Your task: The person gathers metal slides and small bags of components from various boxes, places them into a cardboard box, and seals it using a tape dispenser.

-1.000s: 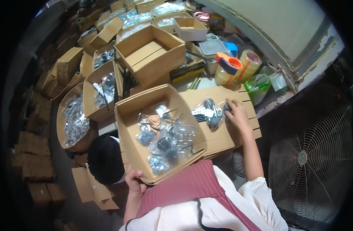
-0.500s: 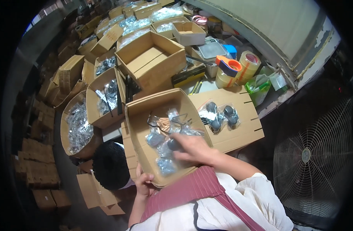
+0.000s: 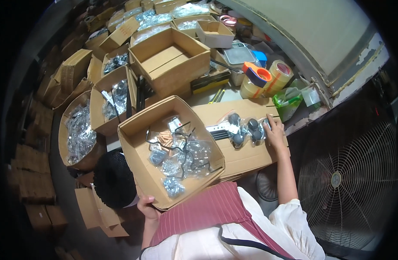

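My left hand [image 3: 149, 209] grips the near left corner of an open cardboard box [image 3: 136, 167] tilted toward me. Inside lie bent black metal rods [image 3: 184, 158], a bunch of wooden dowels [image 3: 165, 138] and small clear bags of metal hardware [image 3: 173, 187]. To the right, clear bags with dark round pieces, perhaps casters [image 3: 236, 134], rest on a flat cardboard surface [image 3: 255, 158]. My right hand [image 3: 275, 133] is at the right end of that row, fingers closed around the edge of a clear bag [image 3: 265, 125] that they partly cover.
Behind stand a large empty carton [image 3: 171, 56] and boxes of bagged hardware [image 3: 79, 136]. Tape rolls [image 3: 279, 73], an orange tape dispenser [image 3: 256, 73] and a scale [image 3: 239, 55] sit at back right. A black round-topped object [image 3: 115, 180] is at left, a fan [image 3: 335, 180] at right.
My right hand has left the box and moved right to the bags on the cardboard. The dark piece under it in the box is gone from there. My left hand keeps its grip.
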`<state>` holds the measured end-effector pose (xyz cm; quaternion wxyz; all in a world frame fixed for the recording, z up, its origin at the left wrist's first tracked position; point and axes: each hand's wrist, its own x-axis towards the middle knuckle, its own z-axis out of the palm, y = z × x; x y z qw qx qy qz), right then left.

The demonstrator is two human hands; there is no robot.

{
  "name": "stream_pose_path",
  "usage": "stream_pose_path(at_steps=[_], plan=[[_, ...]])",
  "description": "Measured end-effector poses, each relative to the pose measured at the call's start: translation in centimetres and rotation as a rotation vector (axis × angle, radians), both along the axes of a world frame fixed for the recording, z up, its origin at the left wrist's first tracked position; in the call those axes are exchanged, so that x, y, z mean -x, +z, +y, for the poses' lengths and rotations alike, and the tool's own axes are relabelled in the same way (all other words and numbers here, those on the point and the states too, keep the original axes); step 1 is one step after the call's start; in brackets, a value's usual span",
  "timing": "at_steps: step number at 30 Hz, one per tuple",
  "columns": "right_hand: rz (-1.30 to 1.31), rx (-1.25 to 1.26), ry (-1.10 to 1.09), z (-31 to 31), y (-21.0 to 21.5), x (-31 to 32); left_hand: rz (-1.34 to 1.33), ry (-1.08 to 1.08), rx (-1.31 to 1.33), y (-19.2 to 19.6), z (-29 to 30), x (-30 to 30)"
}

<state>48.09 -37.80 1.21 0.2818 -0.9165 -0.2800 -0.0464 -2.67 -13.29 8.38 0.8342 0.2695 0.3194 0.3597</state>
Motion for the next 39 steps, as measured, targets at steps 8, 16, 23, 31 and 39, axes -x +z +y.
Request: stream_pose_path(at_steps=[8, 16, 23, 31, 39], plan=[[-0.265, -0.281, 0.345, 6.7, 9.1, 8.0, 0.033, 0.093, -0.055, 2.0, -0.9, 0.8], [0.085, -0.357, 1.136, 17.4, 13.6, 19.4, 0.125, -0.001, -0.033, 2.6, -1.0, 2.0], [-0.039, -0.334, 1.215, 25.7, 12.1, 23.7, 0.122, -0.076, -0.112, 4.9, -1.7, 1.5], [0.07, -0.006, 1.235, 27.3, 12.0, 23.9, 0.175, -0.061, -0.154, 4.1, -0.7, 3.0], [0.045, 0.177, 1.097, 23.6, 11.9, 24.7, 0.181, -0.038, -0.131, 3.9, 0.6, 4.4]])
